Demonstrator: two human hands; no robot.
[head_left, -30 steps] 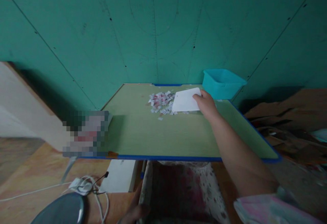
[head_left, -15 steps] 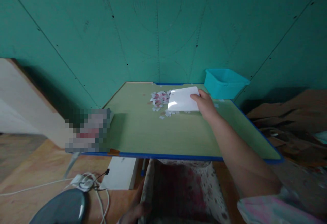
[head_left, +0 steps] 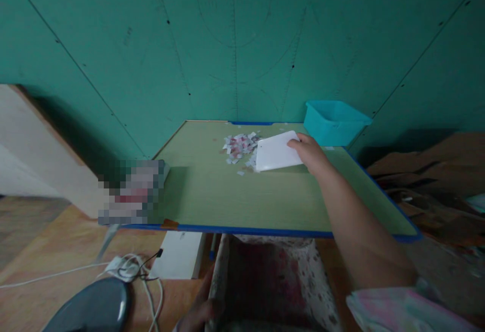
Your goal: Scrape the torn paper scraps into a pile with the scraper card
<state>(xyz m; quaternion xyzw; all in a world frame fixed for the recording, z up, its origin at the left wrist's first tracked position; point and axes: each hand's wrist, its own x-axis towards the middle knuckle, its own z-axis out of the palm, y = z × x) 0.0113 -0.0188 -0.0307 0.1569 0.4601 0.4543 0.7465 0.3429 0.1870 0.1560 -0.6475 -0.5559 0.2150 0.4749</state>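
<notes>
My right hand (head_left: 308, 152) grips one end of a flat white plastic scraper (head_left: 278, 151), thumb on top. Its far edge is tilted down against a pile of small paper scraps (head_left: 241, 143), white with pinkish marks, on the pale green board (head_left: 212, 195). Some scraps lie partly behind the scraper. Low in the view, my left hand (head_left: 200, 306) is closed on the left wall of a stained, speckled bin (head_left: 308, 266) below the board's front edge. Part of that hand is out of frame or in shadow.
A turquoise plastic tub (head_left: 335, 122) stands at the board's back right corner. At the left are a blurred-out object (head_left: 132, 195), a leaning pale panel (head_left: 41, 145), a white box (head_left: 180, 253), cables (head_left: 140, 271) and a dark round stool-like top (head_left: 91, 306). A green wall (head_left: 235, 44) rises behind.
My right hand has drawn the scraper slightly right and toward me, showing more of the paper scraps. My left hand stays on the bin wall.
</notes>
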